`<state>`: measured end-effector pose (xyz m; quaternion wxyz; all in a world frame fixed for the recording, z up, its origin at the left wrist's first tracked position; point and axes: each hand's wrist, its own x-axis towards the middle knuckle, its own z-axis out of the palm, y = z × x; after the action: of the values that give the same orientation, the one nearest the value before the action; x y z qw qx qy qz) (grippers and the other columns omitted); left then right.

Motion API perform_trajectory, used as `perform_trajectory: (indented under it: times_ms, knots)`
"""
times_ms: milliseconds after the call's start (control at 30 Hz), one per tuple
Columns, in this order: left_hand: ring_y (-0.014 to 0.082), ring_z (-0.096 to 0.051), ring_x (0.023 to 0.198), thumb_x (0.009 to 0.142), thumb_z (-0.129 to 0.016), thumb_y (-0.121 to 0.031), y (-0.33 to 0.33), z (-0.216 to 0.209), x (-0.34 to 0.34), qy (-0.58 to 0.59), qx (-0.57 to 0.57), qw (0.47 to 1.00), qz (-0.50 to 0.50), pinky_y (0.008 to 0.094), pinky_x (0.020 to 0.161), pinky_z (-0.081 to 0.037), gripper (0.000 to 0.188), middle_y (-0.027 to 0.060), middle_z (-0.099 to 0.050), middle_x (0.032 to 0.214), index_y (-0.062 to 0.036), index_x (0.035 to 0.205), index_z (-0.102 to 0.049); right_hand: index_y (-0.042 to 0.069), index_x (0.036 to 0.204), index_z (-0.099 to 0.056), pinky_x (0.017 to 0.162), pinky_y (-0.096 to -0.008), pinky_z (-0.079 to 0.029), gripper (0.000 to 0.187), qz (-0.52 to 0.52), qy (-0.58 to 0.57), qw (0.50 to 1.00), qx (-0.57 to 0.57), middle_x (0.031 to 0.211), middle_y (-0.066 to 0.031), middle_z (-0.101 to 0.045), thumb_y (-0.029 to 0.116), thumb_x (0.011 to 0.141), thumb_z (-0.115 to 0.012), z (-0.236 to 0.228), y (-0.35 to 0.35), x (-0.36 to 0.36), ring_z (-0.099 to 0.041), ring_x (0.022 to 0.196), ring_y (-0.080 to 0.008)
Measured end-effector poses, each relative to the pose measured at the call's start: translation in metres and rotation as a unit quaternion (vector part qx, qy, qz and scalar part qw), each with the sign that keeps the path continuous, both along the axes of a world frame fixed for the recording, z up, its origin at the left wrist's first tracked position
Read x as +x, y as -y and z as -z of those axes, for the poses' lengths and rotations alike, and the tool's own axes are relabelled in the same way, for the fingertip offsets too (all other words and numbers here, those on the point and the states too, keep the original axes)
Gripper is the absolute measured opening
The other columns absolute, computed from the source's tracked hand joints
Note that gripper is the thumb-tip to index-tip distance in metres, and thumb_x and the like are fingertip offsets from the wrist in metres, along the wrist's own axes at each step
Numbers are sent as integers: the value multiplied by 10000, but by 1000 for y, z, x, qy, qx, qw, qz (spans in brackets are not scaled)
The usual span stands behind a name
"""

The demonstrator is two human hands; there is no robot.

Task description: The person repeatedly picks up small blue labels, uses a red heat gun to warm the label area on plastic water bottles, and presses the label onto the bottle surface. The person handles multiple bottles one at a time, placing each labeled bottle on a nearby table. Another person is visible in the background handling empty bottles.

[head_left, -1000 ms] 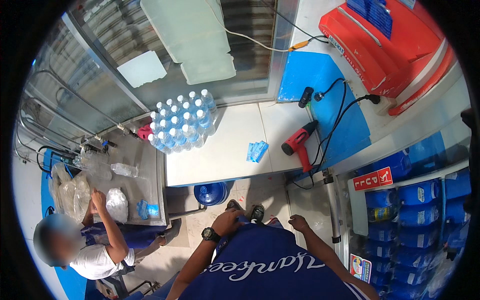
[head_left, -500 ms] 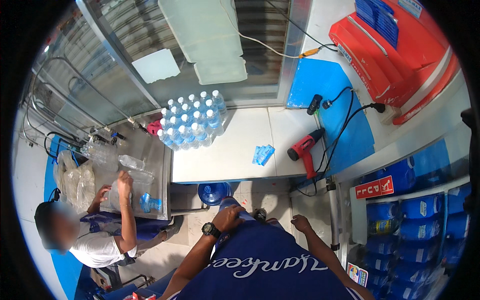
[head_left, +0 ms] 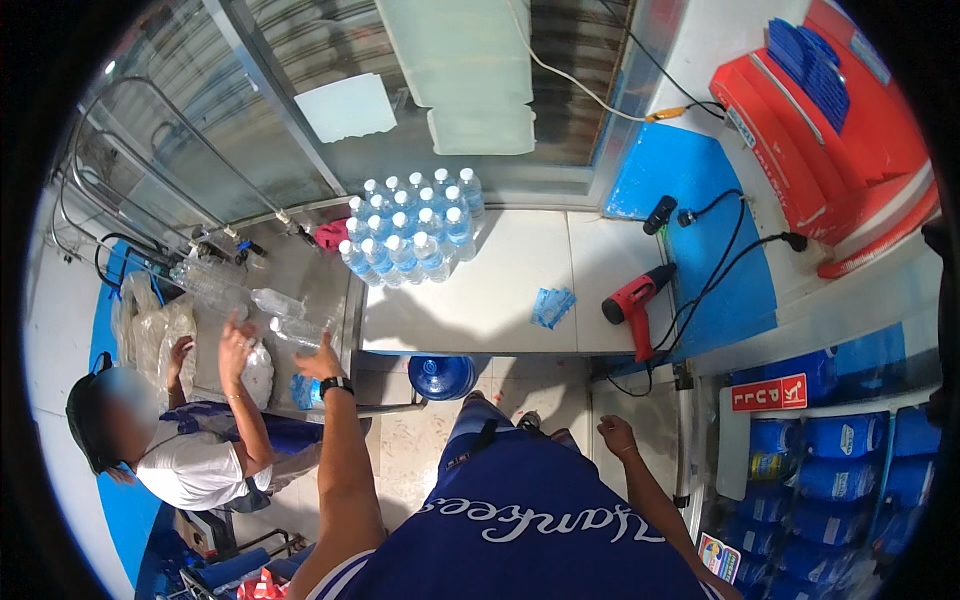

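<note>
Clear plastic bottle [head_left: 295,331], lying left and nearside of the bottle block [head_left: 404,260], has my left hand [head_left: 320,362] at one end; whether clamped, I can't tell. The block's rows stand tight, presumably for steadiness. Nearside-right of it, my right hand [head_left: 617,435] curls its fingers together.

Glossy plastic bottle [head_left: 292,329], dull metal worktop [head_left: 325,278], smooth counter [head_left: 500,300]; matt cloth jersey [head_left: 520,468], plastic heat gun [head_left: 636,303]

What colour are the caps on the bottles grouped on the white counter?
The caps are white; best seen in the head view.
</note>
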<state>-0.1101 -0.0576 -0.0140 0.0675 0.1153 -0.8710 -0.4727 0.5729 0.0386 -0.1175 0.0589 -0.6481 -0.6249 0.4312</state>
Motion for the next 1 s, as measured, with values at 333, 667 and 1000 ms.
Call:
perform_trajectory:
  times_ms: [333,667,1000]
  knots:
    - [289,-615,1235,788,-909,-158,21,-3,-53,-122,119,964,204,406,1072,-469,861,210,-627,1369,55,1482,-446,27,1160,-704,864,-426,-561,274,12,-8,983,184,1050,-183,-737,186,945,-647,-6,-46,-69,-709,961,-345]
    - [245,-647,1184,754,-902,-65,-74,-2,96,20,151,801,578,401,999,-538,714,144,-663,1294,-21,1384,-569,26,1238,-656,959,-431,-524,354,96,-41,977,187,1190,-197,-665,101,895,-697,-58,-175,-173,-645,1111,-351]
    - [336,-634,1241,766,-882,-81,-140,6,144,-14,142,750,645,438,1018,-545,780,180,-622,1371,-66,1452,-510,110,1255,-673,1056,-464,-448,442,-240,164,905,312,1301,-124,-607,56,816,-695,-33,-221,-225,-531,1281,-331]
